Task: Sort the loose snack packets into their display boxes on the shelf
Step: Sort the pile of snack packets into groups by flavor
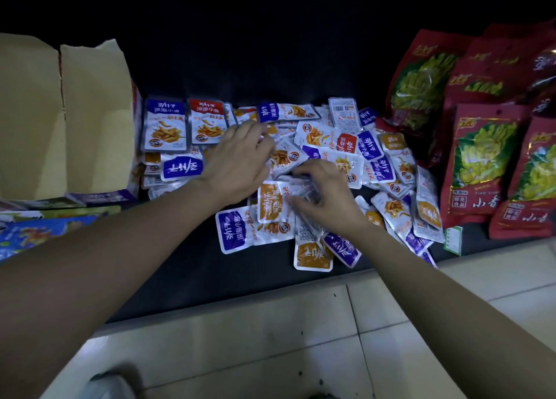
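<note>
Loose fish-snack packets [346, 146] lie heaped on the dark shelf [240, 278], between an open cardboard display box [75, 122] on the left and red snack bags [475, 164] on the right. The right hand [328, 197] curls its fingers round a silvery packet [301, 192]. The left hand [237, 161] rests palm down on the heap just beside it, and I cannot tell whether it pinches anything.

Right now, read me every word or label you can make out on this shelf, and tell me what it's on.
"劲仔" and "深海小鱼": purple-banded fish snack packet, at the front.
"深海小鱼": red-banded fish snack packet, back left.
"小香": red snack bag; further characters are cut off.
Green tag and all small print: too blurred to read.
</note>
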Demonstrator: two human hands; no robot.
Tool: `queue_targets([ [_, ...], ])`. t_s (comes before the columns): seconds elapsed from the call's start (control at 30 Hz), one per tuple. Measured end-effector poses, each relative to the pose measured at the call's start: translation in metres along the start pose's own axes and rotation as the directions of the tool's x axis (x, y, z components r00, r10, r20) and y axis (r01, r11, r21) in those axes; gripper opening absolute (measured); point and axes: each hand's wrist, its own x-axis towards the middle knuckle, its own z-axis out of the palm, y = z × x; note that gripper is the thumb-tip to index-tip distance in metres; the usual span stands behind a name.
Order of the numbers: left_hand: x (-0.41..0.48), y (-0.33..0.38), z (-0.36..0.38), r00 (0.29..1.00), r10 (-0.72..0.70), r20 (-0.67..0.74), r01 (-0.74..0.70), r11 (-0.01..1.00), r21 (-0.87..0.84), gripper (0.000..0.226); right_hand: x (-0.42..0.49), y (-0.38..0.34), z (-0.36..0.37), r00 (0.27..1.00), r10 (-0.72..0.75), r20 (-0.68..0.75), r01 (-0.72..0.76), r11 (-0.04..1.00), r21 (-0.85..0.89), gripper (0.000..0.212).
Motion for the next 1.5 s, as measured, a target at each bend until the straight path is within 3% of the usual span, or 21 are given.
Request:
queue_targets([
  [0.07,0.004,0.009,-0.001,0.996,0.084,0.036,-0.079,0.987,-0.141,0.056,0.005,0.006,-0.012,0.974,0.102,-0.204,-0.099,0.995,0.023,0.042],
  [0.13,0.003,0.018,0.006,0.952,0.258,0.165,-0.228,0.957,-0.177,0.068,0.010,0.016,-0.020,0.910,0.262,-0.322,-0.290,0.956,-0.041,0.051],
  [0.2,0.001,0.024,0.016,0.890,0.321,0.324,-0.298,0.947,-0.121,0.085,0.012,0.024,-0.018,0.863,0.459,-0.213,-0.486,0.869,-0.094,0.064],
  [0.23,-0.001,0.024,0.018,0.881,0.319,0.348,-0.304,0.948,-0.099,0.087,0.010,0.025,-0.013,0.855,0.502,-0.130,-0.516,0.847,-0.127,0.066],
  [0.33,-0.001,0.014,0.014,0.933,0.286,0.217,-0.273,0.958,-0.087,0.065,0.002,0.017,-0.002,0.916,0.397,-0.065,-0.402,0.900,-0.167,0.065],
  [0.43,-0.003,-0.001,0.011,0.964,0.263,0.048,-0.259,0.963,-0.069,0.044,0.003,0.007,0.000,0.959,0.277,-0.052,-0.279,0.960,-0.024,0.056],
  [0.53,0.000,0.000,0.015,0.981,0.195,-0.013,-0.195,0.979,-0.057,0.042,0.006,0.007,-0.004,0.979,0.195,-0.055,-0.188,0.976,0.111,0.044],
  [0.63,0.011,0.014,0.022,0.985,0.111,0.131,-0.108,0.994,-0.030,0.063,0.013,0.021,-0.012,0.954,0.254,-0.157,-0.245,0.967,0.075,0.047],
  [0.73,0.020,0.018,0.027,0.976,0.037,0.216,-0.038,0.999,0.003,0.069,0.018,0.032,-0.012,0.915,0.403,-0.018,-0.403,0.915,-0.017,0.060],
  [0.8,0.022,0.016,0.024,0.985,0.036,0.171,-0.044,0.998,0.042,0.070,0.017,0.031,-0.009,0.941,0.337,0.012,-0.336,0.939,-0.075,0.055],
  [0.87,0.022,0.011,0.023,0.989,0.047,0.138,-0.059,0.995,0.080,0.066,0.023,0.032,-0.011,0.958,0.279,-0.064,-0.282,0.959,-0.029,0.044],
  [0.93,0.021,0.008,0.022,0.994,0.022,0.105,-0.030,0.997,0.074,0.059,0.034,0.037,-0.014,0.955,0.282,-0.096,-0.286,0.958,-0.035,0.049],
  [1.03,0.017,0.007,0.019,0.996,0.021,0.091,-0.024,0.999,0.039,0.054,0.047,0.041,-0.005,0.950,0.312,0.026,-0.303,0.938,-0.171,0.057],
  [1.2,0.008,0.006,0.007,0.996,0.003,0.091,-0.002,1.000,-0.002,0.057,0.034,0.019,0.012,0.991,0.124,-0.044,-0.130,0.970,-0.207,0.041],
  [1.27,0.009,0.003,0.007,0.984,-0.049,0.171,0.047,0.999,0.016,0.058,0.026,0.015,0.012,0.996,0.084,-0.041,-0.091,0.975,-0.204,0.036],
  [1.37,0.013,0.002,0.006,0.907,-0.146,0.394,0.126,0.989,0.077,0.066,0.019,0.017,0.004,0.999,0.047,-0.014,-0.049,0.991,-0.127,0.033],
  [1.5,0.023,0.004,-0.007,0.883,-0.114,0.455,0.091,0.993,0.072,0.067,0.034,0.028,-0.012,0.978,0.151,-0.148,-0.159,0.986,-0.049,0.040],
])
